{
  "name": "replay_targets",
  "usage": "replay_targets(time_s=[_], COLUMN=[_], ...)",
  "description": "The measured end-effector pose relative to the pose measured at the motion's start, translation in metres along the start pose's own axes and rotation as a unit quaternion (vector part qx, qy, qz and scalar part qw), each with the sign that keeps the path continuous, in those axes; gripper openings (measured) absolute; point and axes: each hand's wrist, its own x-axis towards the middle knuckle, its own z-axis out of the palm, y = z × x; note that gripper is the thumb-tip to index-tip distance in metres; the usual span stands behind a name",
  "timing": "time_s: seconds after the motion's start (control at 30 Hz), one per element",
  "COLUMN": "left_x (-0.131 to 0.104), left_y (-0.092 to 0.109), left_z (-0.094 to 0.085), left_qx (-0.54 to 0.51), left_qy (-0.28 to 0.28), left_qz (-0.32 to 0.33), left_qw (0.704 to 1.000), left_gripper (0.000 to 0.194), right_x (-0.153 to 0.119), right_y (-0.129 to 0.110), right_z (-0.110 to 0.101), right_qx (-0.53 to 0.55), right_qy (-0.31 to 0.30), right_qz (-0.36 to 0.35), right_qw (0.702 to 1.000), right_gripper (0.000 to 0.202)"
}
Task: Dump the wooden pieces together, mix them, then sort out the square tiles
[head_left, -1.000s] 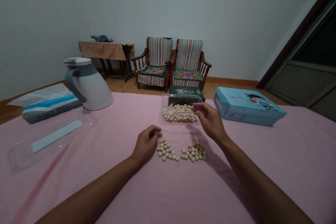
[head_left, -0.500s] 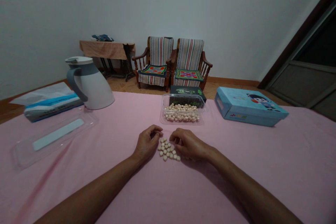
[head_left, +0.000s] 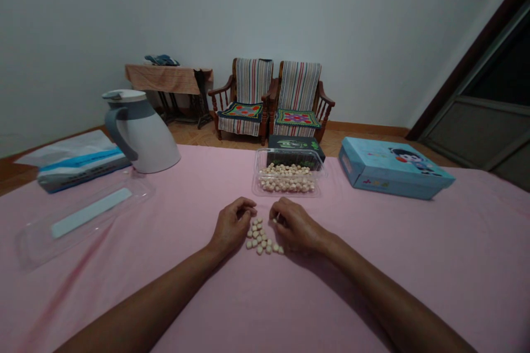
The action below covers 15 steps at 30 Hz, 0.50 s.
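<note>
Small cream-coloured roundish pieces (head_left: pixel 259 236) lie in a loose cluster on the pink cloth, between my two hands. At the cluster's left edge rests my left hand (head_left: pixel 232 225), fingers loosely curved, thumb apart from the forefinger; nothing shows in it. My right hand (head_left: pixel 296 227) is on the other side, thumb and forefinger closed together, with one pale piece (head_left: pixel 274 221) showing at the fingertips. Its palm and lower fingers are hidden. Beyond both hands stands a clear plastic box (head_left: pixel 257 185) holding many similar pieces.
A clear lid (head_left: pixel 33 237) lies at the left, near a tissue pack (head_left: pixel 83 168) and a grey-white jug (head_left: pixel 151 140). A dark box (head_left: pixel 296 143) sits behind the clear one, a blue carton (head_left: pixel 389 171) to the right. Two armchairs (head_left: pixel 254 80) stand beyond the table.
My right hand has shifted slightly, and a pale piece now shows at its fingertips. Pieces near it have spread, leaving a gap in the cluster's right side. My left hand is nearly still.
</note>
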Motion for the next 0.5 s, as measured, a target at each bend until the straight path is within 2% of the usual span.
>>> replay_targets(time_s=[0.1, 0.17, 0.27, 0.33, 0.4, 0.5], left_x=[0.001, 0.001, 0.001, 0.0, 0.0, 0.0], left_y=[-0.001, -0.001, 0.0, 0.0, 0.0, -0.001], left_z=[0.0, 0.0, 0.0, 0.0, 0.0, 0.0], left_qx=[-0.001, -0.003, -0.008, -0.008, -0.01, -0.014], left_qy=[0.0, -0.001, -0.004, -0.004, -0.002, -0.002], left_qz=[-0.002, -0.005, -0.01, -0.012, -0.01, -0.005], left_qw=[1.0, 1.0, 1.0, 1.0, 1.0, 1.0], left_gripper=[0.02, 0.02, 0.02, 0.02, 0.02, 0.019], right_x=[0.005, 0.008, 0.01, 0.011, 0.011, 0.011], right_y=[0.005, 0.011, 0.022, 0.028, 0.032, 0.034], right_z=[-0.017, -0.029, -0.045, -0.051, -0.054, -0.05], right_qx=[0.019, 0.03, 0.088, 0.149, 0.193, 0.182], right_qy=[0.066, 0.139, 0.266, 0.317, 0.331, 0.307], right_qz=[0.008, 0.035, 0.091, 0.106, 0.11, 0.118], right_qw=[0.998, 0.989, 0.956, 0.93, 0.917, 0.927], right_gripper=[0.019, 0.017, 0.019, 0.027, 0.029, 0.022])
